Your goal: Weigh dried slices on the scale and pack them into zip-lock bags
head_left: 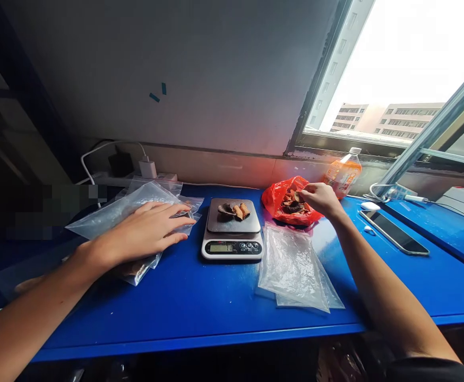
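Note:
My left hand (pixel 156 228) lies with spread fingers over a pile of clear plastic bags (pixel 108 212), holding nothing. At the mouth of a red plastic bag (pixel 272 197), my right hand (pixel 320 199) pinches a dried piece of peel (pixel 298 197). More brown and dark dried peel pieces (pixel 291 206) fill that bag. Between my hands stands a digital kitchen scale (pixel 232 249), its small display lit but hard to read. On its steel plate rest a few curled dried peel pieces (pixel 234 211), one dark and the others tan.
Flat clear bags (pixel 291 265) lie right of the scale on the blue table (pixel 200 313). Behind my right hand is an orange drink bottle (pixel 343 172). A phone (pixel 393 232) and a white earphone case (pixel 370 206) lie farther right. A charger (pixel 147 168) with cables sits by the wall.

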Tool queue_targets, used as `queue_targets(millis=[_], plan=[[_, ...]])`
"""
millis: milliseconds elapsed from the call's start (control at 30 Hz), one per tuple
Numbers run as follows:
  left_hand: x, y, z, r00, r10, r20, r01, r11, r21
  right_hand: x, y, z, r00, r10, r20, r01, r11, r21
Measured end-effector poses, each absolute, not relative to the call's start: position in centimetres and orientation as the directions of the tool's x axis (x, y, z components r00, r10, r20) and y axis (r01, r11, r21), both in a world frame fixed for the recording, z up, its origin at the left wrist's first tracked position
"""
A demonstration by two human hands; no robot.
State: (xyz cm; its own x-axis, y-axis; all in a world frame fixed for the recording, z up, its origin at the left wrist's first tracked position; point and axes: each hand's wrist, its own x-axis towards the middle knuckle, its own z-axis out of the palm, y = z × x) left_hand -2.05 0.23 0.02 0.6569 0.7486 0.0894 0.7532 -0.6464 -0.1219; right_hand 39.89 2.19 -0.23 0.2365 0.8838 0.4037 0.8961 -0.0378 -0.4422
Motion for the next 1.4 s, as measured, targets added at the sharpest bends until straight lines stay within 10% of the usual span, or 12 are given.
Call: queue_targets(millis=[300, 800, 1100, 1400], plan=[[-1.9, 0.1, 0.0, 0.673, 0.734, 0.096, 0.739, -0.661, -0.131, 32.9, 0.4, -0.3, -0.203, 0.858, 0.472, 0.624, 0.485, -0.612], [-2.0, -0.3, 0.1, 0.668, 0.742, 0.057, 0.742, -0.658, -0.132, 25.5, 4.0, -1.0, -0.284, 0.882, 0.375, 0.65, 0.465, -0.601], [-2.0, -0.5, 0.2, 0.678, 0.732, 0.066, 0.733, -0.668, -0.125, 28.3, 2.3, 0.4, -0.224, 0.773, 0.594, 0.781, 0.507, -0.366], [-1.7, -0.3, 0.2, 0.667, 0.744, 0.034, 0.741, -0.657, -0.139, 35.4, -2.9, -2.1, -0.393, 0.918, 0.055, 0.9, 0.396, -0.182]])
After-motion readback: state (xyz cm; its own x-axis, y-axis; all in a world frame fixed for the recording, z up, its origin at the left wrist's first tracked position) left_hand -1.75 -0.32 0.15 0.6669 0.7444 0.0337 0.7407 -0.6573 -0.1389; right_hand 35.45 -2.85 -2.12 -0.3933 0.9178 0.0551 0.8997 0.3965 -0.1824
